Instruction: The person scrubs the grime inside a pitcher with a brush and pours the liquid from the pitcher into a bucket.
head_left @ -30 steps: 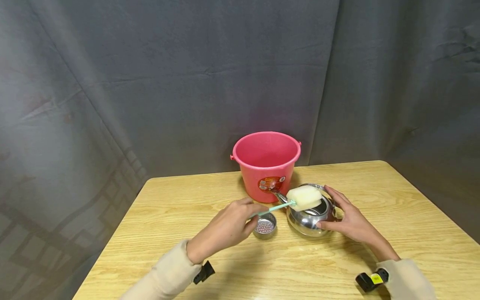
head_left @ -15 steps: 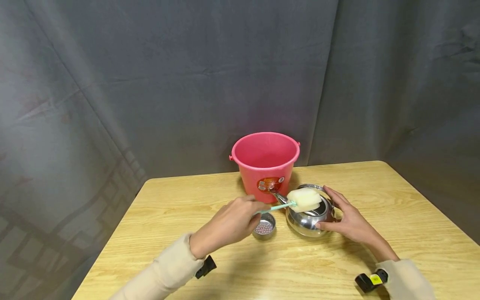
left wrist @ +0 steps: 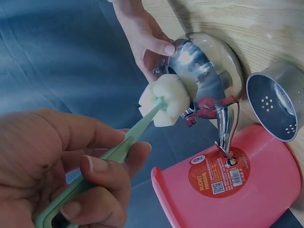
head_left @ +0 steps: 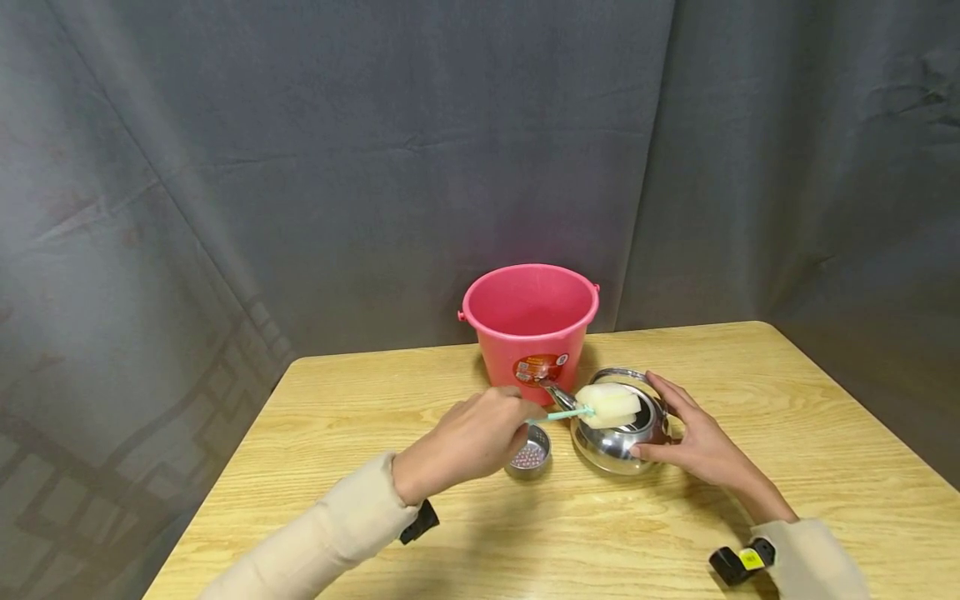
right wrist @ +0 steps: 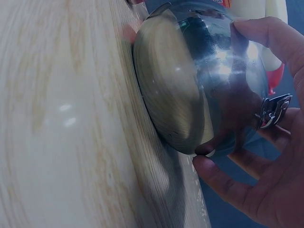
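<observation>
My left hand [head_left: 476, 437] grips the pale green handle [left wrist: 116, 156] of a sponge brush. Its cream sponge head [head_left: 609, 407] overlaps the round top opening of a shiny steel teapot [head_left: 607, 454] in the head view. The teapot stands on the table, lidless, its spout pointing at the bucket. Around the teapot's right side, my right hand [head_left: 701, 442] holds the body between thumb and spread fingers. A small steel strainer cup [head_left: 529, 460] with a perforated bottom sits on the table between my left hand and the teapot.
Behind the teapot is a pink bucket [head_left: 504, 354] with an orange label, close to the spout tip. The wooden table [head_left: 360, 408] ends at a grey curtain [head_left: 375, 167] at the back.
My left hand has shifted a little to the right, and the sponge head has sunk slightly over the teapot opening. The right hand and teapot keep their place.
</observation>
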Demonstrator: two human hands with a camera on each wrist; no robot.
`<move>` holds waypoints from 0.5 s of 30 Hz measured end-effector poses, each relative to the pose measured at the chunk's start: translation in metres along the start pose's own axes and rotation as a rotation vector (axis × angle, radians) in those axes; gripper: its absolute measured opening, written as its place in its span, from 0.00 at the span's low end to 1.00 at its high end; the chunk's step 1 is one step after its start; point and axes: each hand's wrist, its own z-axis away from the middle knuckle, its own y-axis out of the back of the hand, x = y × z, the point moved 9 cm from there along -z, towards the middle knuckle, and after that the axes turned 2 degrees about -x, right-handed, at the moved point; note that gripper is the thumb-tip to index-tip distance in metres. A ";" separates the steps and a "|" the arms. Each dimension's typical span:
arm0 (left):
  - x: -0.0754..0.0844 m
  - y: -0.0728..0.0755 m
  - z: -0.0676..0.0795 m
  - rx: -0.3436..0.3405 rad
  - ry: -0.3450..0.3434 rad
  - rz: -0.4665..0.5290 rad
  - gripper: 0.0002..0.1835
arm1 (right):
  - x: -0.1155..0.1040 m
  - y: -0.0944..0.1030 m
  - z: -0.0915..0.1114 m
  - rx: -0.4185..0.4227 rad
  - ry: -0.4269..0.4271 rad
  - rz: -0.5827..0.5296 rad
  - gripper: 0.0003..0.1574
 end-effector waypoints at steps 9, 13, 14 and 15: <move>0.006 -0.001 -0.008 -0.014 0.001 -0.036 0.11 | 0.001 -0.001 0.000 -0.001 0.000 -0.013 0.66; 0.006 0.000 -0.012 -0.025 0.010 -0.038 0.10 | 0.001 -0.001 0.000 -0.003 -0.002 -0.020 0.66; 0.007 0.000 -0.014 -0.028 0.010 -0.038 0.10 | 0.001 -0.001 0.000 -0.003 -0.001 -0.020 0.66; 0.007 0.000 -0.015 -0.030 0.009 -0.047 0.10 | 0.000 -0.001 0.000 -0.002 0.000 -0.018 0.66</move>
